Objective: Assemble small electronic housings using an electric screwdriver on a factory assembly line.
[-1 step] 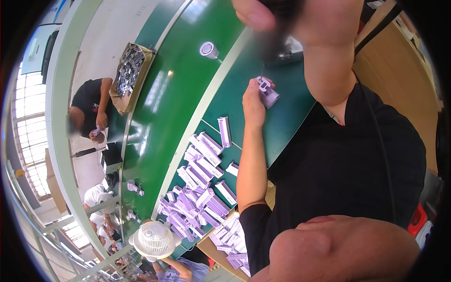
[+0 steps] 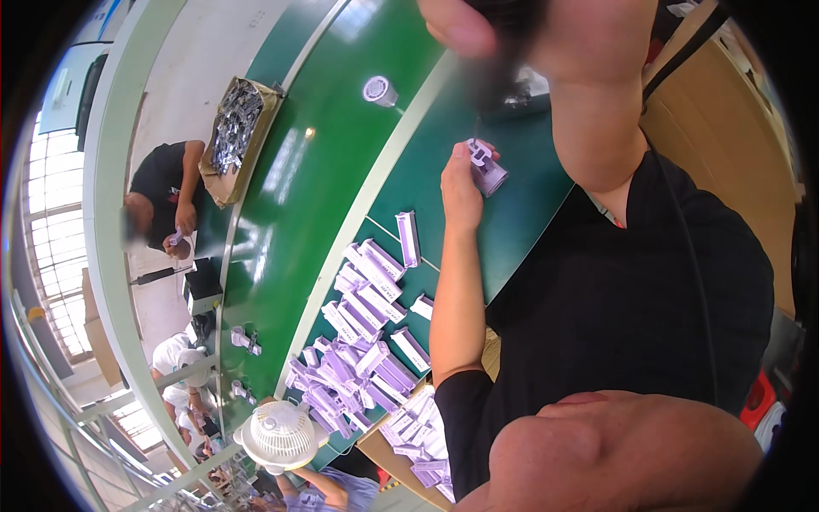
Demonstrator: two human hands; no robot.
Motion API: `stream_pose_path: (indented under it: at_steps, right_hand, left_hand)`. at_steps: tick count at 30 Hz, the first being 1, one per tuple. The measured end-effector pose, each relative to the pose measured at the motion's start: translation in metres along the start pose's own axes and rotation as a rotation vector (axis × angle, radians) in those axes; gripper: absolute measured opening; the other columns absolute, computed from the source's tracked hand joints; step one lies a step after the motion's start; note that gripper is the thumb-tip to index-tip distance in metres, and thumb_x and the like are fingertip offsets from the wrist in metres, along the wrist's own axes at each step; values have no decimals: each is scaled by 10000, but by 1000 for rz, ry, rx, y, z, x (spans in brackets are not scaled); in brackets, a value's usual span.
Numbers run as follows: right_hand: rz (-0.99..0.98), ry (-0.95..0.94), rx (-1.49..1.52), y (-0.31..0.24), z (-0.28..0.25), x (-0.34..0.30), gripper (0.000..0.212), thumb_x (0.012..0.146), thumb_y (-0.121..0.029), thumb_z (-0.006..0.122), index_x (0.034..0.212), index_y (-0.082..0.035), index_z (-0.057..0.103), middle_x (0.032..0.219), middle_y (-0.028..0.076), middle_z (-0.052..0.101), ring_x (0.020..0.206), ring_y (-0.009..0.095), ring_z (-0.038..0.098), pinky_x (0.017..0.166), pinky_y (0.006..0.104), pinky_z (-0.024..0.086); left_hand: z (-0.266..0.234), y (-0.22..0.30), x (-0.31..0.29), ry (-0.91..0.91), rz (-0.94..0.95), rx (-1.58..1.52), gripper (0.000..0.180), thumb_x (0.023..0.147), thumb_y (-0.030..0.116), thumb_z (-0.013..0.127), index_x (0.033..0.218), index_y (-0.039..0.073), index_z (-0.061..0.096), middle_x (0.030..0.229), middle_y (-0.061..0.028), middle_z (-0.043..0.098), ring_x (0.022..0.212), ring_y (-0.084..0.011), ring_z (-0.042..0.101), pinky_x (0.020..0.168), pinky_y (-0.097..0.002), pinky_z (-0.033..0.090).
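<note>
The left hand (image 2: 461,189) has its grip wrapped round a purple part (image 2: 490,177), pinching it over the counter (image 2: 533,183); whether the part rests on it, I cannot tell. At 12 o'clock from the part, the right hand (image 2: 589,38) closes its grip on a dark, blurred tool (image 2: 510,30), whose thin shaft points down to the part's upper end. Whether the tip is seated is unclear. If it sits off-line, it could skid, scarring the plastic or jabbing the left thumb just beside it. A slack left grip could let the part twist; too hard a push might crack it. A loose casing (image 2: 408,240) lies at 8 o'clock, a pile (image 2: 367,341) at 7.
</note>
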State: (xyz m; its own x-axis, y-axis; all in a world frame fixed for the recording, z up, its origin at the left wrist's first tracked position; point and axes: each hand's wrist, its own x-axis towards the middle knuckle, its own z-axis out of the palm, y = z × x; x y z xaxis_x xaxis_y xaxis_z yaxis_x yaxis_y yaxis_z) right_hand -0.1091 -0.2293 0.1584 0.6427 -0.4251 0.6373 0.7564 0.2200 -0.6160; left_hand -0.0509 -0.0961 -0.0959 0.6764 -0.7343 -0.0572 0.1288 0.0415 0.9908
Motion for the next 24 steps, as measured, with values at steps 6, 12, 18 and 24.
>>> stream_pose_path:
  at_steps: [6,12,18,24]
  right_hand:
    - [130,73,14,-3,8,-3,890,1039,-732,191,1120,26,651,807,159,707,448,158,581,415,248,482]
    - [333,-123,-133,16,-13,-26,838,1002,-765,310,1164,-10,634,855,87,702,533,109,592,488,221,461]
    - [330,-190,-163,43,-34,-41,884,1003,-767,297,1080,30,671,809,98,700,568,129,611,506,231,459]
    - [294,-118,-227,49,-27,-40,822,1006,-733,385,1015,13,730,840,75,715,574,122,614,529,254,473]
  left_hand:
    - [1,-3,2,-5,18,4,514,1119,394,356,1057,4,685,956,-88,725,865,-156,656,811,-298,507]
    - [-2,-14,4,-26,10,-50,631,1114,488,289,1072,5,692,989,-127,725,968,-219,665,919,-360,470]
    - [-5,-13,3,-12,38,-78,613,1116,475,301,1072,-8,676,992,-133,718,1010,-237,670,961,-386,464]
    - [-2,-12,2,-14,38,-112,601,1118,466,308,1079,-16,664,994,-135,716,1020,-243,667,977,-391,457]
